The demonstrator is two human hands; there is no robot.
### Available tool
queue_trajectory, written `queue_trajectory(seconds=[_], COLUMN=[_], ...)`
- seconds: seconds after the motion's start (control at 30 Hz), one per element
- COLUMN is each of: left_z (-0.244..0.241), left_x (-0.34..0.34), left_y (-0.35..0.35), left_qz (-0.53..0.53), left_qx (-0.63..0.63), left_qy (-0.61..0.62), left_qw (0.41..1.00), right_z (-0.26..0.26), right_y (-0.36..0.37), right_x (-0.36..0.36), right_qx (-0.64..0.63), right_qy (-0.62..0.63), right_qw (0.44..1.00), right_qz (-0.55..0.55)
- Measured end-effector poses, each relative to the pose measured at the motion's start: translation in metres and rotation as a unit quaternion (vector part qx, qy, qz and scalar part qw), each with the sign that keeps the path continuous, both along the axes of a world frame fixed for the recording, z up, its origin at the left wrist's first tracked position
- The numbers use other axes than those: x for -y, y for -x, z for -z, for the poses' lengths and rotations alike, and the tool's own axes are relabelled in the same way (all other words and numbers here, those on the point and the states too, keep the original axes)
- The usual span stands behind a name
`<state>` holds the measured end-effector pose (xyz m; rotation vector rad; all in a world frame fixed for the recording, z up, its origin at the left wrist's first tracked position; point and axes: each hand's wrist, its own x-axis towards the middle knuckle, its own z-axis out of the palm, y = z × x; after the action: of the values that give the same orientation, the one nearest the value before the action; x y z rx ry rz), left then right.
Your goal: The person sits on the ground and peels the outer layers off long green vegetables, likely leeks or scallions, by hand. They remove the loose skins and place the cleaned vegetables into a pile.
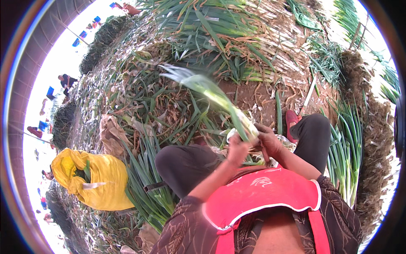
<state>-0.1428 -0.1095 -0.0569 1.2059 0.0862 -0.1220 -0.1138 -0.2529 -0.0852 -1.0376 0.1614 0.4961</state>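
Note:
A Welsh onion stalk (219, 96), its leaves blurred by motion, slants up and to the left from my hands in front of my lap. My left hand (238, 149) is closed about its pale lower end, partly blurred. My right hand (269, 139) grips the same end from the other side, with the fingers partly hidden behind the stalk. Below my hands lies a red apron (263, 193). Loose peeled leaves (177, 111) cover the ground beyond my knees.
A large pile of Welsh onions (222, 35) lies ahead. More onions lie by my left knee (152, 187) and in a bunch at my right (347, 152). A yellow woven sack (104, 181) stands at the left. A person (67, 83) is far off to the left.

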Motion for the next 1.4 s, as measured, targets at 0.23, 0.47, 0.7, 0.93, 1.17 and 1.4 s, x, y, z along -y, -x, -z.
queue_trajectory(seconds=[0.23,0.47,0.7,0.93,1.17,1.4], left_z=[0.031,-0.028,-0.019,-0.022,-0.012,-0.022], left_x=[-0.064,-0.066,-0.073,-0.073,-0.093,-0.078], left_y=[0.03,-0.083,-0.12,-0.107,-0.115,-0.113], left_qz=[0.0,-0.23,-0.201,-0.188,-0.217,-0.215], left_qx=[-0.183,0.06,-0.009,-0.006,-0.042,0.009], left_qy=[-0.114,-0.105,0.218,0.271,0.123,0.204], left_qw=[0.977,0.966,0.955,0.944,0.968,0.955], right_z=[-0.029,-0.035,-0.017,-0.007,-0.004,-0.001], right_y=[-0.011,0.009,0.01,0.014,0.005,0.009], right_x=[0.025,0.023,0.027,0.01,0.016,0.018], right_qx=[0.024,0.01,-0.016,0.023,0.035,-0.002], right_qy=[-0.023,-0.133,-0.137,-0.111,-0.075,-0.128], right_qw=[0.999,0.989,0.981,0.988,0.984,0.979], right_qz=[0.001,-0.062,-0.134,-0.108,-0.157,-0.16])
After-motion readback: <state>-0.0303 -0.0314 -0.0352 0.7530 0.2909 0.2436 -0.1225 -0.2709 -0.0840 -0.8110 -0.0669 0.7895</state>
